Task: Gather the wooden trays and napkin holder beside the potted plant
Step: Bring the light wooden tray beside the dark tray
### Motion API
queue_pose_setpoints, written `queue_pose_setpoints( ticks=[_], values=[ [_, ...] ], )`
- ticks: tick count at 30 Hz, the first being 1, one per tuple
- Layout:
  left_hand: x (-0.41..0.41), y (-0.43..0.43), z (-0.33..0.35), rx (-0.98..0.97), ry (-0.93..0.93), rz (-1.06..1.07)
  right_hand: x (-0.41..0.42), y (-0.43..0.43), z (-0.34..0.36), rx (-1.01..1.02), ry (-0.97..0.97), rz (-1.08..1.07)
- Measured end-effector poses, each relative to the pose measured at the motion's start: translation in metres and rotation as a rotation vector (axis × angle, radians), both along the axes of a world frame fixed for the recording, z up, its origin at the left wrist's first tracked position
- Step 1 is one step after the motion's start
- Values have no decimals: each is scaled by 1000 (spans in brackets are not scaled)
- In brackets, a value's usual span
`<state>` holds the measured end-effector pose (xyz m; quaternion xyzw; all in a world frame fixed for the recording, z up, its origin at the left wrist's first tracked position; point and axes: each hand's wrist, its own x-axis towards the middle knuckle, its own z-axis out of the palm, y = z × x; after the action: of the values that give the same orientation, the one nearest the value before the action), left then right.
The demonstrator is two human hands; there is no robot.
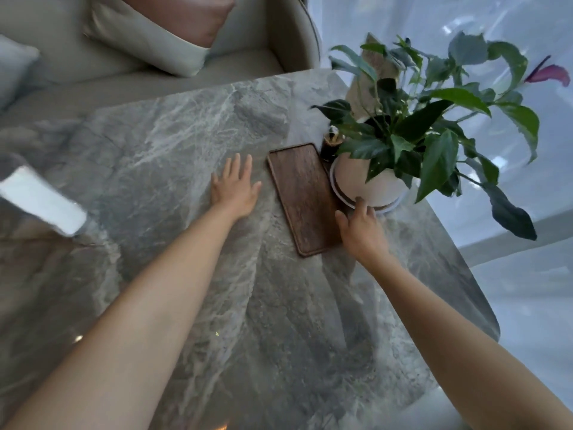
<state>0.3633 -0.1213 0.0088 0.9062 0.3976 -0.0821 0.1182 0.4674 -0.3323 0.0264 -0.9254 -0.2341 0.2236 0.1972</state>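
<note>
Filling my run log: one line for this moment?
left hand: open, flat on table | right hand: open, at dark rectangular wooden tray

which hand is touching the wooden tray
The right hand, at the wooden tray's near right edge beside the white pot; the left hand lies flat, apart.

Home living or dining area, or lounge-style seating corner. Shown by grey marble-pattern table (192, 144), with upholstered beige sofa (242, 66) set at far side. Two-tone cushion (161, 29), cream and brown, propped on sofa; paler cushion (14, 66) seen far left. Potted plant (412, 141) in white pot placed at far right edge. Sheer white curtain (387, 23) hung behind, daylight let through.
</note>
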Motion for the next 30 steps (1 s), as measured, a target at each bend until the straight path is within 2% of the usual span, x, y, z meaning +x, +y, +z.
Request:
queue_pose_setpoints(
  ticks=[8,12,18,24,30],
  values=[
    [-118,13,32,178,-42,26,-82,56,31,-19,-244,259],
    [-179,21,46,193,-66,68,-132,88,45,-4,-293,348],
    [-317,49,66,208,-104,210,-248,156,69,68,-332,521],
    [-454,69,65,184,-104,444,-358,216,72,102,-331,708],
    [-558,48,29,14,-116,790,-441,265,54,43,-308,886]
  ],
)
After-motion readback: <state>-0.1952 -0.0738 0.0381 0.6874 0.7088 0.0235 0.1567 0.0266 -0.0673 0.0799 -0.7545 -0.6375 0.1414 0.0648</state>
